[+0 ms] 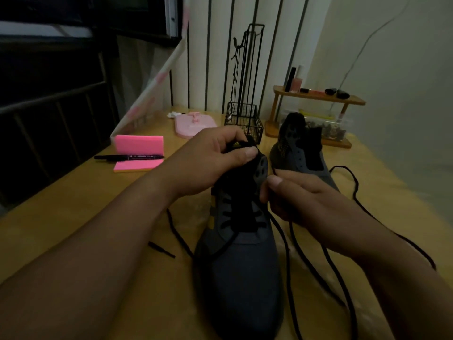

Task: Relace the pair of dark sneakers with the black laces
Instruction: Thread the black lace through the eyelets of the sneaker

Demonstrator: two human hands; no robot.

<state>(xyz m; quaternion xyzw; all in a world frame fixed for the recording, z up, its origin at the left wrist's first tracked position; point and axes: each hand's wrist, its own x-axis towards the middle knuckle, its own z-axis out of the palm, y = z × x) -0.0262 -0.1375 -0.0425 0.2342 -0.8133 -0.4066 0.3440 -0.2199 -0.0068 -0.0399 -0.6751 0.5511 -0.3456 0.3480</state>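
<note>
Dark grey mesh with yellow side stripes makes up the near sneaker (245, 271), which lies in the middle of the table (110, 212) with its toe towards the person and black crossings already running through its lower eyelets. At its top, the left hand (215, 155) holds the black tongue (242, 146), fingers curled over it and thumb pressed on its front. Just right of the upper eyelets, the right hand (301, 192) pinches the black lace (282, 236) between thumb and forefinger; strands trail from there down the sneaker's right side. Another end of lace lies loose on the table to the sneaker's left.

Behind it and to the right stands the second sneaker (301, 153), its eyelets bare, with a second lace (353, 177) looping beside it. Left of the near sneaker lie pink sticky notes (138, 165) and a black marker (127, 157). Further behind stand a wire basket (245, 119) and a wooden shelf (318, 96).
</note>
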